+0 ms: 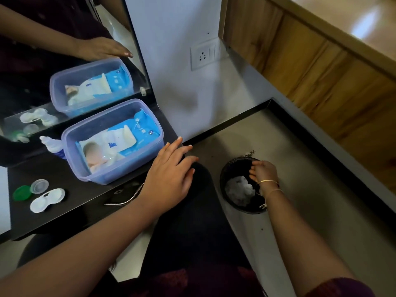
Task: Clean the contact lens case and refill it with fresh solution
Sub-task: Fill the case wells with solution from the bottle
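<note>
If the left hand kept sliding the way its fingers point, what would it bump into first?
The left hand points up and to the right, past the corner of the plastic box. Most likely it would slide off the dark table's edge and meet the white wall, though depth is hard to judge.

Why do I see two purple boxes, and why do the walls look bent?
Head view: a mirror behind the dark table doubles the purple box, the lens case and the left hand. The wide-angle lens bows straight edges like the wooden panel. Top right is overexposed; the bin under the right hand sits in dim shadow.
</note>
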